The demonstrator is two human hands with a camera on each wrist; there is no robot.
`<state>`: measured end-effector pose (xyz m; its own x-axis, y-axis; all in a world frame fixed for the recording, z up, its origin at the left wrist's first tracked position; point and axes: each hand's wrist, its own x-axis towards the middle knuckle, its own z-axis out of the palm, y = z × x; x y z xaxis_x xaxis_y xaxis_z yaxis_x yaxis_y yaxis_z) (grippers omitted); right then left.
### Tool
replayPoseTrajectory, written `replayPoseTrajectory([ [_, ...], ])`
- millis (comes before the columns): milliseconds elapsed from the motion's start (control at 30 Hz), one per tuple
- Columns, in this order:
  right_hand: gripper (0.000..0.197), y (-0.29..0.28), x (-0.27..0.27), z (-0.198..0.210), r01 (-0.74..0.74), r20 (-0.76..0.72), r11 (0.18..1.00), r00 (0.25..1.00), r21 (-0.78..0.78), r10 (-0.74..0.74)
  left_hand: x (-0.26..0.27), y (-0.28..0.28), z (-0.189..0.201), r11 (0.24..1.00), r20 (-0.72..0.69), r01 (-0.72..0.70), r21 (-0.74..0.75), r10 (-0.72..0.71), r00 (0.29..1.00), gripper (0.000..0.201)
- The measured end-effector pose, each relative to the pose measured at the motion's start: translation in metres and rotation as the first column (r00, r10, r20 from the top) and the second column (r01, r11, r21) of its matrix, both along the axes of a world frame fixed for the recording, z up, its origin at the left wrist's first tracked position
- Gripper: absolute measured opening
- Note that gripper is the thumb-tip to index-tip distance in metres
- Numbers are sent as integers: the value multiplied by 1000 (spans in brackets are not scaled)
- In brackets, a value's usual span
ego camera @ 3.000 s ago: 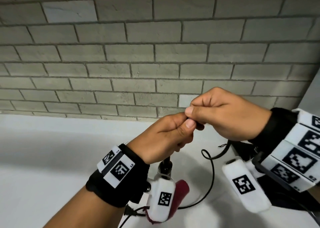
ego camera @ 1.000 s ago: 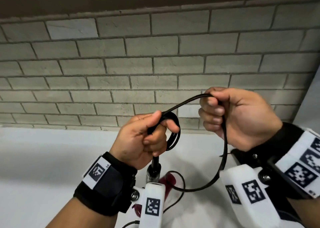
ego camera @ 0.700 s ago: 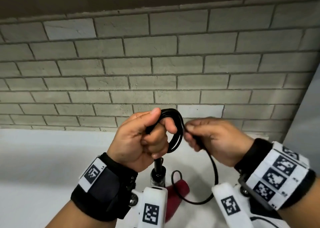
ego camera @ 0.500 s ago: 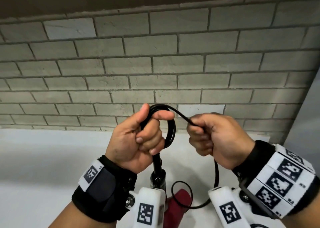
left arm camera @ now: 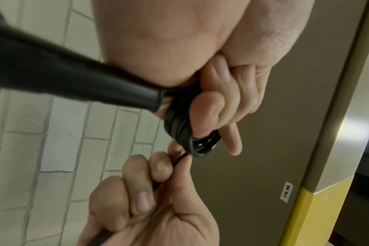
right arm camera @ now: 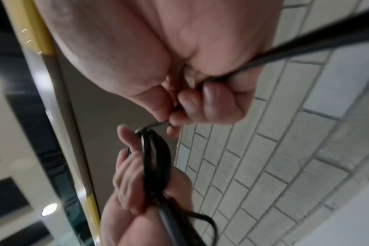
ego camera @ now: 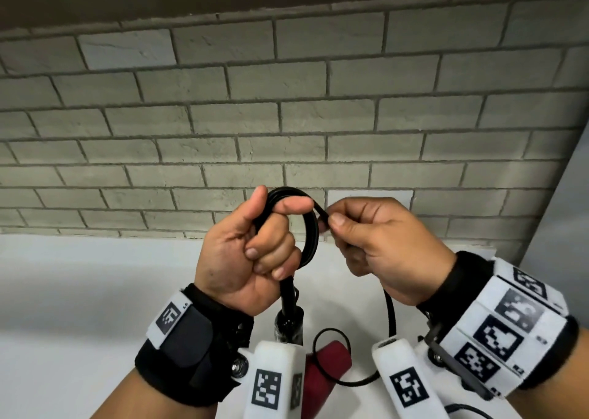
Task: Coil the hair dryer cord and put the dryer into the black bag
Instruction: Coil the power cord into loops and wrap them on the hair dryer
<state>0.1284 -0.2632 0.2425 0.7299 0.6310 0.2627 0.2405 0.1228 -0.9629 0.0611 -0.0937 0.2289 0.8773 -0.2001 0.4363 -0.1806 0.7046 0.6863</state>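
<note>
Dryer (ego camera: 322,377) hung below the left hand (ego camera: 251,253), which was fisted round the coiled cord (ego camera: 310,237). Right hand (ego camera: 382,246), just beside, pinched the loose strand running down from the coil's top. No bag in view.

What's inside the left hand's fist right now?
The left hand grips black cord loops, the coil circling its forefinger. The curled fingers cover how the loops lie against the palm.

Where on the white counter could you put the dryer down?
The white counter shows bare on the left, between the brick wall and the left hand. It is crowded below both hands, where the red dryer and loose cord are.
</note>
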Motion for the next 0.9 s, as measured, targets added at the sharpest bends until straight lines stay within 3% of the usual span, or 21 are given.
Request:
replayPoseTrajectory([
  [167, 22, -2, 0, -5, 59, 195, 997, 979, 43, -67, 2, 4, 5, 994, 40, 60, -95, -56, 998, 43],
  [233, 19, -5, 2, -8, 21, 167, 1000, 986, -5, -20, 4, 10, 4, 992, 28, 49, -119, -46, 999, 43],
  [367, 23, -7, 2, -15, -74, -46, 997, 996, -26, 73, 6, 17, 0, 988, 20, 24, -152, -21, 1000, 43],
  [467, 31, -4, 2, -13, 33, -82, 997, 996, -66, -38, 7, 17, -1, 991, 7, -43, -125, 44, 999, 42],
  [567, 25, -5, 4, -12, 127, -41, 991, 991, -37, -128, 7, 23, 2, 987, 23, -75, -141, 79, 997, 43],
  [600, 22, -9, 4, -13, 157, 22, 987, 987, -36, -156, 6, 30, 5, 983, 26, -96, -156, 102, 995, 43],
  [667, 17, -20, 6, -16, 241, 283, 965, 937, -106, -203, 2, 49, 13, 972, 34, -130, -198, 139, 990, 42],
  [733, 16, -29, 7, -22, 364, 533, 922, 810, -131, -244, -3, 66, 22, 966, 57, -142, -218, 158, 986, 40],
  [800, 18, -32, 7, -29, 450, 648, 887, 707, -104, -283, -6, 76, 30, 963, 68, -206, -176, 221, 973, 41],
  [900, 29, -26, 10, -38, 494, 707, 867, 636, -66, -308, -8, 74, 37, 951, 75, -283, -123, 293, 953, 44],
])
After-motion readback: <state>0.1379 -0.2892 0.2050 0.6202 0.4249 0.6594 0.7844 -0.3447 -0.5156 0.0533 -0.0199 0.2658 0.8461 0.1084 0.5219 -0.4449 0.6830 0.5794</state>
